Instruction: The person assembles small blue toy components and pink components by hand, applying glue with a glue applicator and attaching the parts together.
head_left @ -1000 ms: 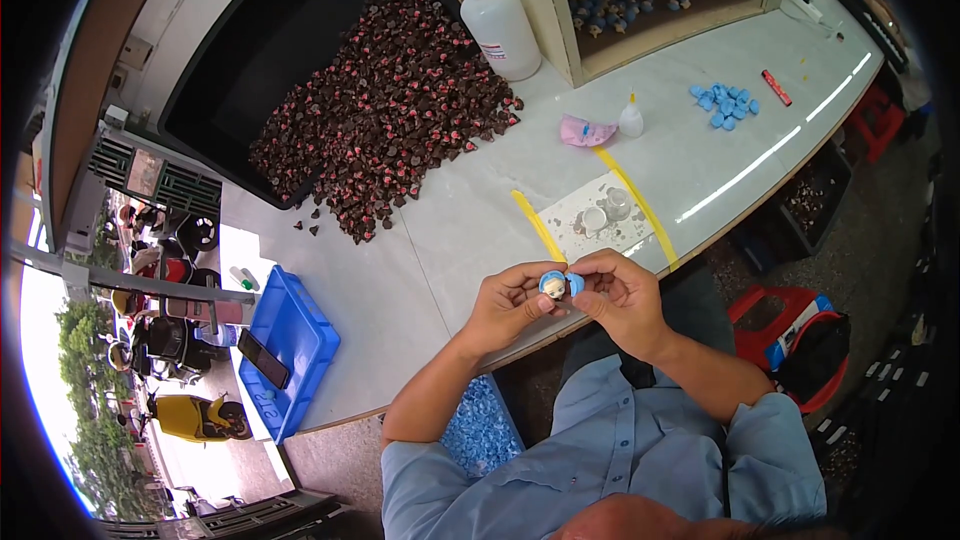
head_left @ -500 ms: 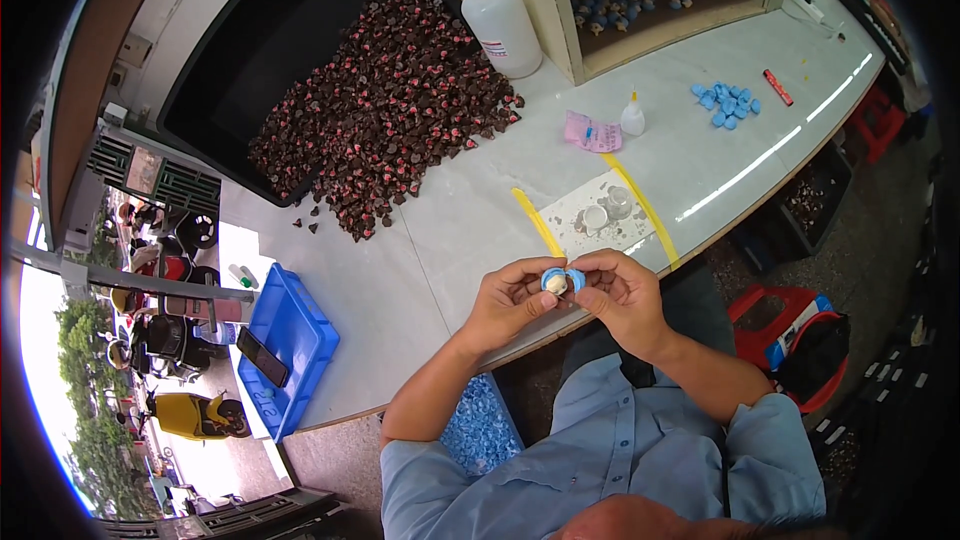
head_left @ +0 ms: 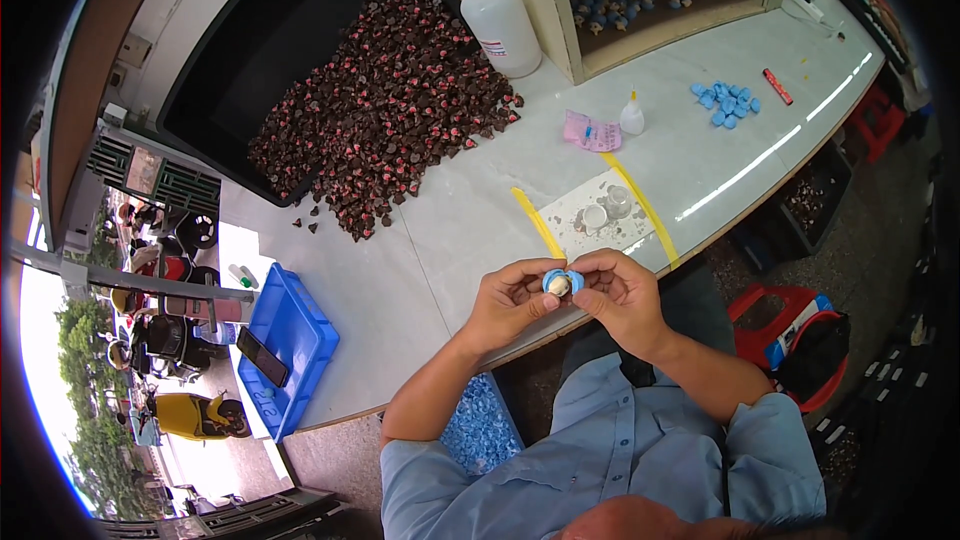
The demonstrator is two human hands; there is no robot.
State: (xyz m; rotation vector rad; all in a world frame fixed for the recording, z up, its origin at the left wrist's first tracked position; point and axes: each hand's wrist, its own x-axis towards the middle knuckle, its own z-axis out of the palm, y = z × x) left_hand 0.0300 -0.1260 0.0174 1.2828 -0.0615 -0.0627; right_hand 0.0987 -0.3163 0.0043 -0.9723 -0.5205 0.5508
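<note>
Just over the table's near edge, both hands meet at a small round blue part with a cream-coloured front (head_left: 558, 285), like a tiny doll's head. My left hand (head_left: 510, 305) pinches it from the left between thumb and fingers. From the right, my right hand (head_left: 626, 302) presses a small blue shell-like piece (head_left: 576, 282) against its side. Fingertips cover much of both pieces. Beyond the hands, a white spattered sheet (head_left: 570, 234) lies between two yellow tape strips, with two small round clear cups (head_left: 595, 217) on it.
A heap of small dark-brown and red pieces (head_left: 400, 110) spills from a black bin. Farther back stand a white jug (head_left: 502, 25) and a small glue bottle (head_left: 632, 117) beside a pink packet (head_left: 590, 132). Blue pieces (head_left: 728, 102) lie right; a blue tray (head_left: 300, 340) holds a phone (head_left: 262, 357).
The cream-fronted part has turned slightly between my fingers, and the blue piece at its right sits closer around it. Both hands stay in nearly the same place.
</note>
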